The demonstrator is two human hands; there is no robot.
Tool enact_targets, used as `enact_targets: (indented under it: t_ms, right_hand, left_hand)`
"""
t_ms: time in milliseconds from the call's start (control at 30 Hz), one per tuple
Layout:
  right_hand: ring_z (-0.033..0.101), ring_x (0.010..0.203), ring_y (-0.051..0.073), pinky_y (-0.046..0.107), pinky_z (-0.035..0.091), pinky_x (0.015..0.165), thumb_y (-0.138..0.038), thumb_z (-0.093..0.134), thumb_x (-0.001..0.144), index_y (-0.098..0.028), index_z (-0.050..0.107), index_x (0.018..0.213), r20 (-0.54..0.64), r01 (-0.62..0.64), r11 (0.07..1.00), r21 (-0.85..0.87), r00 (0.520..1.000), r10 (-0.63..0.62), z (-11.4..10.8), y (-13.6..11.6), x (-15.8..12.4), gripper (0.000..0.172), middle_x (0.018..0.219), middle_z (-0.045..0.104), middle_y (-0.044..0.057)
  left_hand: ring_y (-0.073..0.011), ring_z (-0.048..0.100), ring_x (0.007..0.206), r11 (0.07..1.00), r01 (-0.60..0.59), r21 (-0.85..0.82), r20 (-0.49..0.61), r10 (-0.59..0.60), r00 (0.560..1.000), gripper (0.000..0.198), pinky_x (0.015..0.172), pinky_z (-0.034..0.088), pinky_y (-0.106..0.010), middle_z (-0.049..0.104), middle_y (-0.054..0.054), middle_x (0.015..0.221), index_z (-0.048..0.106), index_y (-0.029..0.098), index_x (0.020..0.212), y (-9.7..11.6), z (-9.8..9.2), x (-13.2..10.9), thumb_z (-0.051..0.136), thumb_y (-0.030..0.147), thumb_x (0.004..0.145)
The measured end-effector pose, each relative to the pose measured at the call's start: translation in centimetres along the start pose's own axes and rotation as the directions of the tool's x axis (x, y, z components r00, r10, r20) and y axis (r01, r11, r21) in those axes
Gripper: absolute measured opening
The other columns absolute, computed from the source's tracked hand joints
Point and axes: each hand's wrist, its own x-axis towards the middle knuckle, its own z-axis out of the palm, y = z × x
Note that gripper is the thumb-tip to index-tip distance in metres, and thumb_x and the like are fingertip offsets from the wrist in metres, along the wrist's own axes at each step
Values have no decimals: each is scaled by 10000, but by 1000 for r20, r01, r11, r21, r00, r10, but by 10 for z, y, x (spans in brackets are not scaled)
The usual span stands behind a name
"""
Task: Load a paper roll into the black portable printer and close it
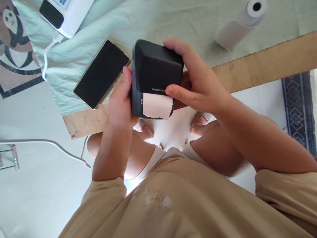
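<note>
A dark grey label printer is held above the table edge, with a strip of pale paper sticking out of its slot, its end torn unevenly. My left hand grips the printer's left side, thumb along the edge. My right hand wraps its right side, fingers over the top and thumb resting on the front beside the paper.
A black phone lies face up on the pale green cloth. A white paper roll lies at the back right. A white device with a cable sits at the back left. The wooden table edge runs below.
</note>
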Motion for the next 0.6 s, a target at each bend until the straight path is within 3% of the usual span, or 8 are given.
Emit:
enact_targets:
  t_ms: [167,300,400,533,600]
  right_hand:
    - [535,1107,186,340,503,973,-587,520,813,-129,255,1447,6,56,990,-132,998,-55,-3,-2,2,826,1401,404,123]
    - [450,1236,214,348,478,1030,-592,587,756,-89,237,1452,34,68,983,-173,997,-63,-4,-4,3,928,1443,366,133]
    - [498,1162,195,338,515,963,-558,594,761,-141,233,1448,35,61,986,-153,998,-57,-5,-4,3,881,1457,355,118]
    - [468,1220,196,257,543,812,-572,606,754,-176,340,1392,-14,122,976,-183,992,-126,-8,-5,3,797,1402,416,107]
    - [447,1240,185,203,525,718,-557,621,753,-151,416,1339,-73,163,965,-206,981,-181,-11,-9,3,741,1324,468,106]
  left_hand:
    - [-236,492,1313,998,-51,25,-57,52,997,312,1110,417,-422,689,-39,953,610,103,995,-3,-10,5,415,343,960]
    - [-178,628,1118,994,-99,45,-91,102,991,247,1065,454,-342,679,1,826,620,105,912,-5,-14,5,472,300,943]
    - [-156,656,1045,998,-67,-1,-43,67,997,238,1063,454,-320,704,1,888,630,105,935,-1,-5,5,470,280,944]
    - [-196,569,1220,999,-37,-20,9,37,999,314,1053,467,-327,699,-31,1069,636,124,1029,4,9,4,429,347,951]
    - [-169,547,1247,997,-78,-1,17,78,997,338,1051,465,-303,691,-3,1048,650,143,1026,5,11,2,384,343,965]
